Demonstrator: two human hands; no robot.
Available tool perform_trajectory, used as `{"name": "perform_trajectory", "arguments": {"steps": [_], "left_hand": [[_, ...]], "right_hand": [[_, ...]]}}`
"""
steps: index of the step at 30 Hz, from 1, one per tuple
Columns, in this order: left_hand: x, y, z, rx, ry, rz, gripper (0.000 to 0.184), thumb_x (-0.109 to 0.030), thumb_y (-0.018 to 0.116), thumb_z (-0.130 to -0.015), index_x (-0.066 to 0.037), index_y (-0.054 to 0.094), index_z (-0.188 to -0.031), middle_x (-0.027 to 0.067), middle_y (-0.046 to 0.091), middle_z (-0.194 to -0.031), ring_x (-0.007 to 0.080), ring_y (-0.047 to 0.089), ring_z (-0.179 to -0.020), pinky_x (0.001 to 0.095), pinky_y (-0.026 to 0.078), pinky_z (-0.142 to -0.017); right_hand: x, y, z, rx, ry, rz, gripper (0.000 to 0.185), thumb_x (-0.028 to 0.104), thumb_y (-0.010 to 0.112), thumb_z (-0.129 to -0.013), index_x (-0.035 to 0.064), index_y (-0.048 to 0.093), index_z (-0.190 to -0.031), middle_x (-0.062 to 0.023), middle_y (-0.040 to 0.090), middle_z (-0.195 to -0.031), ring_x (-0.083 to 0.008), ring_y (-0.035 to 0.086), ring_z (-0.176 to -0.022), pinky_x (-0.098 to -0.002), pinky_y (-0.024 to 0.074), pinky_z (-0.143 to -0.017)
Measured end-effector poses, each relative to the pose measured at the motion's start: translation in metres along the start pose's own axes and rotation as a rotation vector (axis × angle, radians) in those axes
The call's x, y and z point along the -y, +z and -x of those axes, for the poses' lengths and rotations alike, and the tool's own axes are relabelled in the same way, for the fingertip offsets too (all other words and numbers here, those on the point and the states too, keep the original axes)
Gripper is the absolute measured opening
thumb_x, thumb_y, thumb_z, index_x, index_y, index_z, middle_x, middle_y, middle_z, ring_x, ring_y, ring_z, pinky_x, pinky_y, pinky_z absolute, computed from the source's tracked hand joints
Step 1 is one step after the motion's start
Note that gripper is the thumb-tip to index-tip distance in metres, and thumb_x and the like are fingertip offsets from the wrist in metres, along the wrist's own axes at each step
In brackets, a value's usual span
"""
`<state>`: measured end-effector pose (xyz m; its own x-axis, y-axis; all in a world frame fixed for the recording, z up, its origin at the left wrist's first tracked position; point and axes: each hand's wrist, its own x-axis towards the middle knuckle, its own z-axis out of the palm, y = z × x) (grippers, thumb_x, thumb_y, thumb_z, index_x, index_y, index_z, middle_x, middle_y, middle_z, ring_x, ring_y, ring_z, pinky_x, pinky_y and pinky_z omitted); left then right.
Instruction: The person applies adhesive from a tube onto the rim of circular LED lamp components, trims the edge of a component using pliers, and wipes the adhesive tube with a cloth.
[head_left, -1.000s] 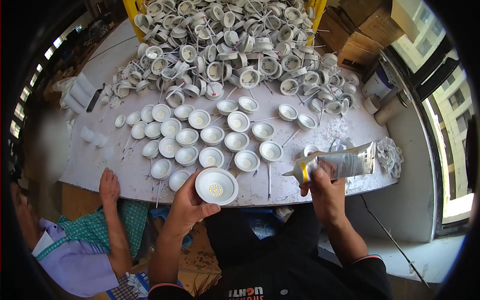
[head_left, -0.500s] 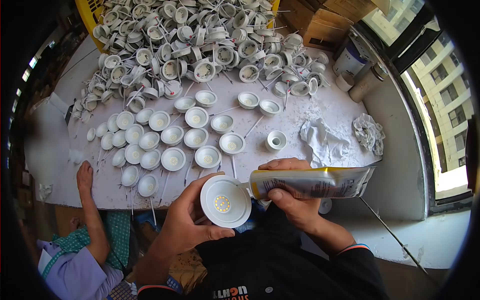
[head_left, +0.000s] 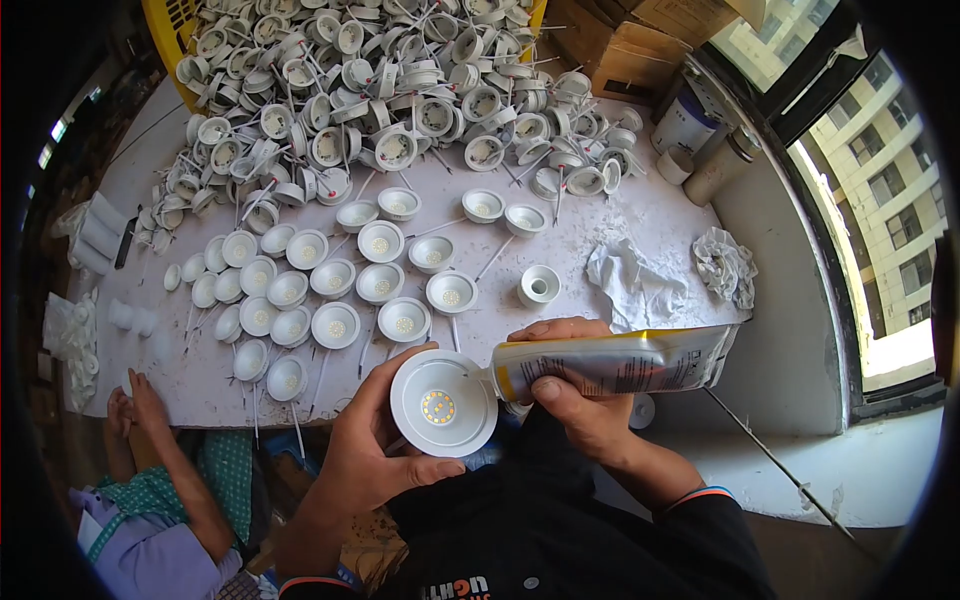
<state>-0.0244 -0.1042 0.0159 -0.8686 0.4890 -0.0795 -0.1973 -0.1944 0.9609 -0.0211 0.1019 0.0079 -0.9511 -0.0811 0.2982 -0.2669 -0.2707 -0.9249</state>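
Observation:
Near the table's front edge, my left hand (head_left: 375, 450) grips a white lamp cup (head_left: 440, 425) by its rim, its open face with a ring of yellow LEDs turned up. My right hand (head_left: 580, 400) is wrapped round a silver and yellow tube (head_left: 620, 365), which lies nearly level. The tube's nozzle reaches the inside of the cup's right rim; its very tip is hard to make out. Beyond my hands, several similar lamp cups (head_left: 335, 325) stand face up on the table (head_left: 590, 300), some with white wires.
A big heap of white lamp housings (head_left: 400, 100) fills the back, by a yellow crate (head_left: 170, 50). Crumpled paper (head_left: 640, 285), a small white cup (head_left: 539, 286) and a flask (head_left: 722, 165) are at the right. A co-worker's hands (head_left: 140, 400) rest at the left edge.
Over the last second the tube came left to the lamp cup's rim and the cup tilted slightly. The head view shifted. The co-worker's second hand has come into view.

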Motion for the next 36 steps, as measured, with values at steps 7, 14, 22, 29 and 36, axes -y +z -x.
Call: {"name": "perform_trajectory", "arguments": {"steps": [7,14,22,29,36], "left_hand": [[0.009,0.001,0.002,-0.256,0.090,-0.088,0.093,-0.025,0.081,-0.054,0.005,0.029,-0.124,0.0143,0.047,-0.112,0.0207,0.049,-0.104,0.0322,0.043,-0.088],[0.026,0.012,-0.010,-0.247,-0.005,-0.054,0.095,-0.032,0.081,-0.054,0.006,0.029,-0.125,0.0136,0.047,-0.110,0.0198,0.050,-0.102,0.0309,0.043,-0.087],[0.034,0.031,-0.027,-0.164,0.012,-0.045,0.092,-0.026,0.079,-0.058,0.005,0.026,-0.126,0.0141,0.046,-0.112,0.0209,0.049,-0.104,0.0312,0.042,-0.089],[0.043,0.021,-0.026,-0.179,-0.110,-0.109,0.085,-0.025,0.076,-0.061,0.003,0.028,-0.126,0.0120,0.047,-0.106,0.0172,0.047,-0.092,0.0277,0.038,-0.077],[0.076,0.002,-0.029,-0.203,-0.024,-0.157,0.058,-0.005,0.061,-0.070,0.000,0.034,-0.121,0.0031,0.048,-0.075,0.0051,0.038,-0.046,0.0172,0.028,-0.036]], "right_hand": [[0.008,-0.052,0.012,-0.366,-0.071,0.147,0.037,0.013,0.060,-0.078,-0.0014,0.042,-0.106,-0.0167,0.054,-0.097,-0.0181,0.056,-0.069,-0.0251,0.0472,-0.053],[-0.033,-0.153,0.061,-0.875,-0.027,0.513,0.023,0.005,0.061,-0.077,-0.0023,0.054,-0.098,-0.0061,0.057,-0.082,-0.0096,0.054,-0.074,-0.0219,0.0447,-0.059],[-0.093,-0.194,0.060,-0.787,-0.064,0.753,0.017,0.007,0.063,-0.075,0.0000,0.057,-0.089,-0.0049,0.058,-0.079,-0.0120,0.055,-0.072,-0.0255,0.0435,-0.067],[-0.089,-0.204,0.057,-0.626,0.380,0.736,0.031,0.026,0.064,-0.073,-0.0001,0.061,-0.090,-0.0090,0.062,-0.078,-0.0156,0.058,-0.071,-0.0291,0.0443,-0.064],[-0.080,-0.223,0.053,-0.759,0.393,0.359,0.037,0.034,0.063,-0.073,0.0009,0.061,-0.091,-0.0068,0.061,-0.082,-0.0145,0.057,-0.074,-0.0276,0.0441,-0.066]]}}
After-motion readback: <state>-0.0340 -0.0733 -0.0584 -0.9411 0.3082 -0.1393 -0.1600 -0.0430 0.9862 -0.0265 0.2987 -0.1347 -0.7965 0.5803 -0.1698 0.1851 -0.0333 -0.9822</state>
